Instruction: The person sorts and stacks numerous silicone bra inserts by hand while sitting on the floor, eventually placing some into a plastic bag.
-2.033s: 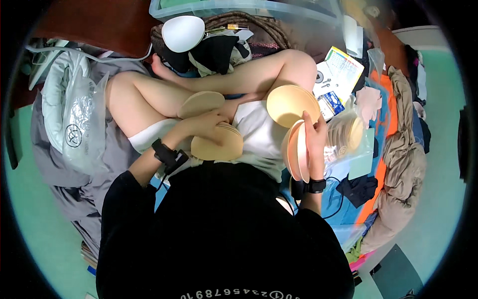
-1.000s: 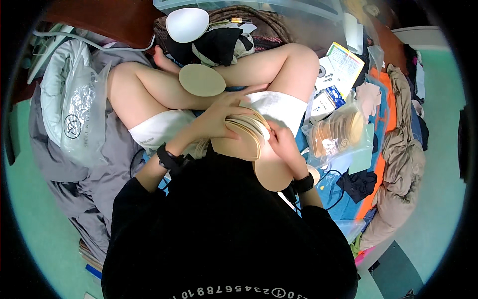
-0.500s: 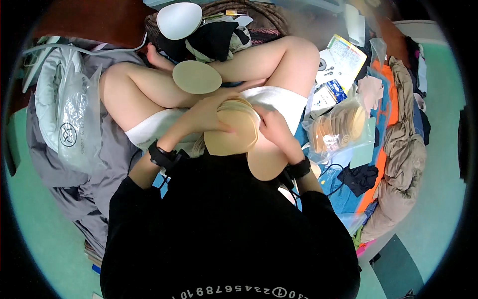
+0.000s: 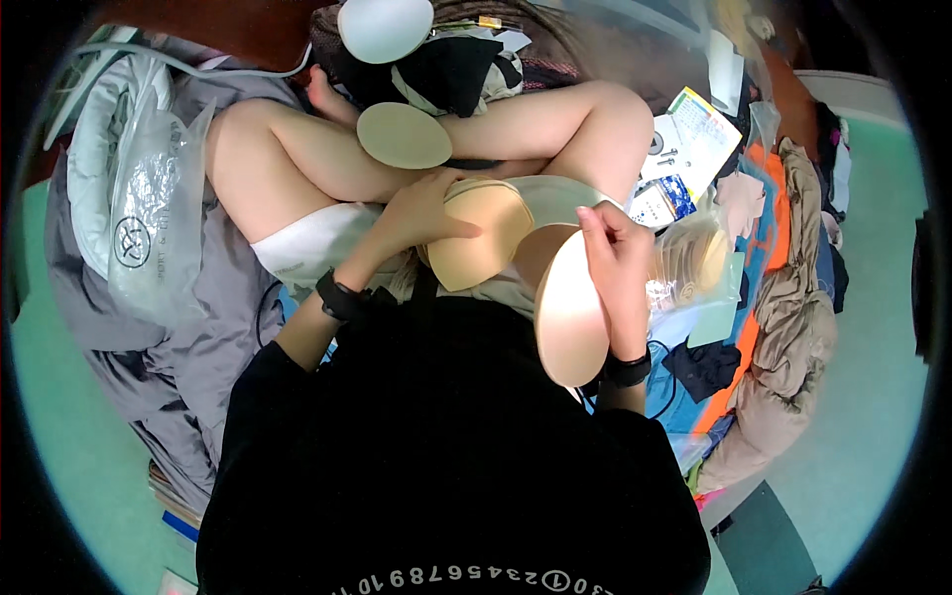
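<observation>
Grasping a stack of beige cups [image 4: 474, 243] over the lap with the left hand [image 4: 426, 213], grip closed round its left side, thumb laid across the top cup. Pinching a pale peach cup [image 4: 572, 317] by its right rim in the right hand [image 4: 621, 263], thumb at the far end, grip closed. Tilted steeply, that one, to the right of the stack and a little nearer. Between the two, a browner cup [image 4: 540, 241], partly covered; cannot tell whether also held.

Farther off, a loose oval cup [image 4: 404, 135] across the crossed legs [image 4: 560, 124], well apart from both hands. At the far edge, a white cup [image 4: 385, 28] beside black cloth [image 4: 451, 77].

Just right of the right hand, a clear bag [image 4: 724, 283] with more cups [image 4: 709, 260] inside. Beyond it, a blue-and-white packet [image 4: 677, 196] and a printed sheet [image 4: 706, 139]; on the near side, dark cloth [image 4: 704, 369]. Over to the far left, a plastic sleeve [image 4: 154, 203] lying against gray bedding [image 4: 198, 397]. Around each wrist, a black band [image 4: 627, 372].
</observation>
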{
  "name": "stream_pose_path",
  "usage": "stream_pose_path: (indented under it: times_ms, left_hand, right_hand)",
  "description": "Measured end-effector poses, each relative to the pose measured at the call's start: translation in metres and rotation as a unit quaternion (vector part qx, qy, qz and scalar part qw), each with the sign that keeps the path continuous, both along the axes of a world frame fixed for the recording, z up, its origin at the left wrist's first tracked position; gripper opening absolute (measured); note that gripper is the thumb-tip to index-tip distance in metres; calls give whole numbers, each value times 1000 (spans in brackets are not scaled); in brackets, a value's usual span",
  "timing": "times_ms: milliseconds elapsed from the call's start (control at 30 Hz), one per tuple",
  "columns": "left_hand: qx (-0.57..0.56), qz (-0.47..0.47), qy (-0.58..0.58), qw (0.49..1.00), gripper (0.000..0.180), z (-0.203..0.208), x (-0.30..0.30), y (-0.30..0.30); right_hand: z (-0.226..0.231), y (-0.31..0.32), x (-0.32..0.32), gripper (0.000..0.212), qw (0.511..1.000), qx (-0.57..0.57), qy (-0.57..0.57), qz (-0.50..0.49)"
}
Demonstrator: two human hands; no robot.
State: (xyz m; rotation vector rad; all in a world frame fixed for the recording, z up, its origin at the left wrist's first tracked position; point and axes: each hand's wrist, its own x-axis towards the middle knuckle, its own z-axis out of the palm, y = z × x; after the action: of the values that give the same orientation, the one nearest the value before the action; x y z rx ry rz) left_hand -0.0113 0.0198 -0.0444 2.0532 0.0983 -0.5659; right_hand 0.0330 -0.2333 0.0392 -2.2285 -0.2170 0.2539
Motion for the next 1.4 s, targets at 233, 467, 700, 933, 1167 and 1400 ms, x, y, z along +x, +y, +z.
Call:
stream_pose_path:
  times_ms: [233,467,700,933,1167,1400]
  left_hand:
    - [-18,-4,-50,999,83,-20,-8,2]
    - [48,-53,-12,997,71,-14,-11,8]
    - [-34,46,-35,998,49,45,-23,45]
    - [253,40,-286,923,42,10,-9,74]
    - [313,-16,-291,904,37,-26,-4,80]
    - [97,253,-238,933,17,15,-9,71]
  right_hand:
    - [36,-4,7,28,951,302,26,-65]
    - [-72,69,-3,31,965,-135,-199,105]
    - [-73,77,-3,32,963,-200,-180,-11]
    - [-68,88,-11,21,984,-97,-148,-34]
    - [-18,55,-22,55,982,-13,-81,169]
    - [-14,50,4,47,983,54,-37,170]
